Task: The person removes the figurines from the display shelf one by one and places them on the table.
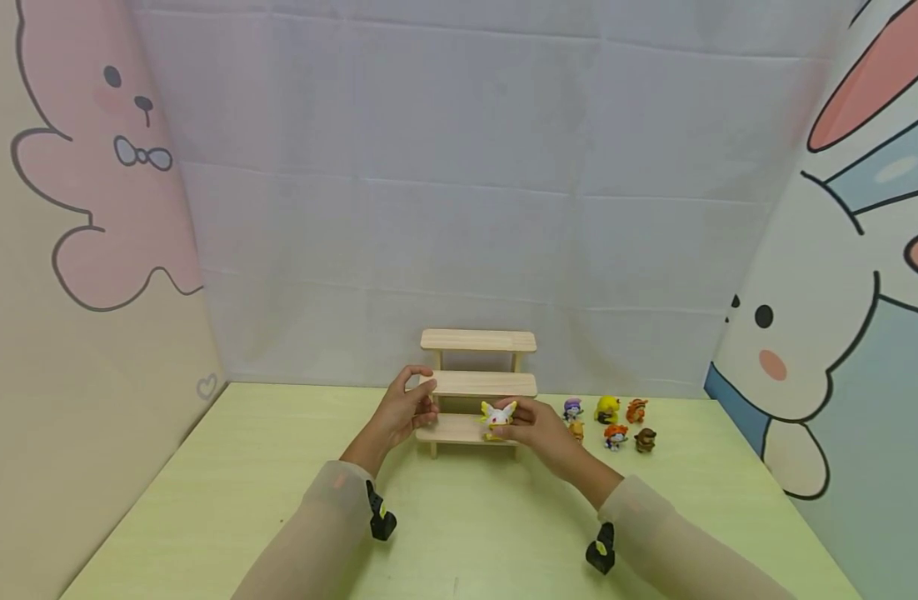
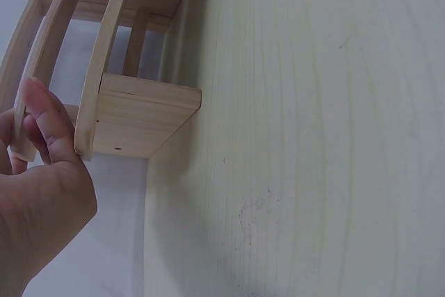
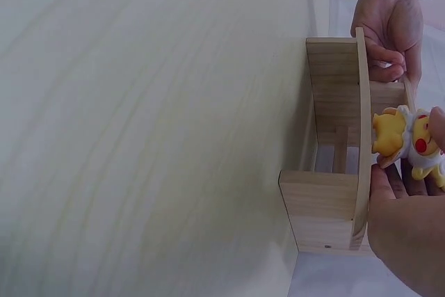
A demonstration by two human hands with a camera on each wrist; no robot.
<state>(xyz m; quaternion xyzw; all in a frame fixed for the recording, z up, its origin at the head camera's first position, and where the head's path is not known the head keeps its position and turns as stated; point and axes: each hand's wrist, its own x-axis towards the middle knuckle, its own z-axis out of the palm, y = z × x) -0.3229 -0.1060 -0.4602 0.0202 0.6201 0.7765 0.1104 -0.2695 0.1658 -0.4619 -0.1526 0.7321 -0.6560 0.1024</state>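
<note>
A three-tier wooden display shelf [image 1: 477,383] stands against the back wall of the table. My left hand [image 1: 408,408] holds its left end at the middle tier; in the left wrist view the thumb and curled fingers of that hand [image 2: 49,193] are at the board's edge. At the lowest tier, my right hand [image 1: 537,429] grips a small yellow-and-white figurine [image 1: 496,417] with large ears. The right wrist view shows the figurine [image 3: 393,133] with red cheeks, its feet at the lowest board's edge, the right hand [image 3: 414,227] around it. Whether its feet touch the board I cannot tell.
Several small figurines stand on the table right of the shelf, among them a purple-capped one [image 1: 572,408], a yellow one [image 1: 607,409], an orange one [image 1: 636,410] and a brown one [image 1: 645,440]. White cloth [image 1: 466,208] hangs behind, with printed panels at both sides.
</note>
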